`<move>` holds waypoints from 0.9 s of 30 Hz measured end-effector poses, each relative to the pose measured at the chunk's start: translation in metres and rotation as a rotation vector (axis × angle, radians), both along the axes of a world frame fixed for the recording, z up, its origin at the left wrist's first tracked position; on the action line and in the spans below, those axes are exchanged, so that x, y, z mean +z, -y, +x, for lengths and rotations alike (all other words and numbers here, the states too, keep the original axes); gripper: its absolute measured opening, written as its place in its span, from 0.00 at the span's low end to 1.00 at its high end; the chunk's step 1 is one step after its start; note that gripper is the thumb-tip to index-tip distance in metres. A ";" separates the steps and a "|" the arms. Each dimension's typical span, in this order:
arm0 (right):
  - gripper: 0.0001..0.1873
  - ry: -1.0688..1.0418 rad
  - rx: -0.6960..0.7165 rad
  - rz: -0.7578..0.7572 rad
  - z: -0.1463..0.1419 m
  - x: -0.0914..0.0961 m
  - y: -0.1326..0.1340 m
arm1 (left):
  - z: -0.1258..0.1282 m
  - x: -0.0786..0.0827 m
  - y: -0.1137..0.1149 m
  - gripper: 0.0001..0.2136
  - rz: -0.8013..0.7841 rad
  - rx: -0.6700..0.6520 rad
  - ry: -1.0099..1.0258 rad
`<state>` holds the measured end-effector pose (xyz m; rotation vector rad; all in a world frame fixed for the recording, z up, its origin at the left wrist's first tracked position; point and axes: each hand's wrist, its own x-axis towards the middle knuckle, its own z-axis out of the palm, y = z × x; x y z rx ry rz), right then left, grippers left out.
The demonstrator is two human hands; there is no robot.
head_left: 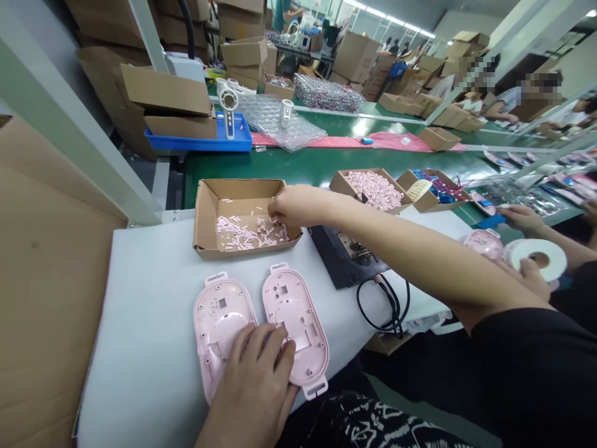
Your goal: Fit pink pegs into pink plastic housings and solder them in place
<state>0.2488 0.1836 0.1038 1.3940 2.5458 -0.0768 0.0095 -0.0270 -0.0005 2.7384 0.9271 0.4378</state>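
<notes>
Here, the small pale-pink plastic pieces [242, 233] lie loosely scattered on the floor of an open, shallow brown cardboard box [205, 205], which sits on the far part of a white foam mat [149, 323]. The right hand [296, 206] is stretched out over the box's right side, fingers bunched and tipped down among the pieces. Whether a piece is already pinched between the fingertips cannot be told, since the knuckles hide it. Such bits look light, stiff and easy to flick away, so a fingertip pinch on one at a time would likely suit them better than a scoop.

Nearer the body, two pink oval plastic shells [291, 305] lie side by side, hollow faces up, almost touching along their long edges. The left hand [256, 379] rests palm-down across their near ends, fingers flat and loosely spread, pressing rather than gripping. The shells seem thin, rigid and light, apt to slide on the mat. The rim or the small end tabs look the safest hold, away from the inner posts.

Right of the box lies a flat black fixture [342, 255] with a looped black cable [385, 305]. Beyond is a green conveyor belt [289, 163] carrying a second cardboard box of pink parts [373, 186]. At far right a co-worker's hand [529, 274] is at a white tape roll [541, 256].
</notes>
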 end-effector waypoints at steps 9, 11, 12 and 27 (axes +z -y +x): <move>0.09 0.036 0.069 -0.022 -0.030 -0.027 -0.018 | -0.001 0.007 -0.002 0.17 0.007 -0.007 0.010; 0.10 -0.024 0.063 0.044 -0.022 -0.009 -0.010 | -0.001 0.007 -0.002 0.17 0.005 -0.013 0.027; 0.10 -0.096 0.064 0.100 -0.017 0.003 -0.001 | -0.002 0.007 -0.002 0.17 0.002 -0.021 0.029; 0.10 -0.445 0.312 0.302 -0.003 -0.075 0.150 | -0.013 0.036 -0.022 0.13 -0.196 -0.102 0.085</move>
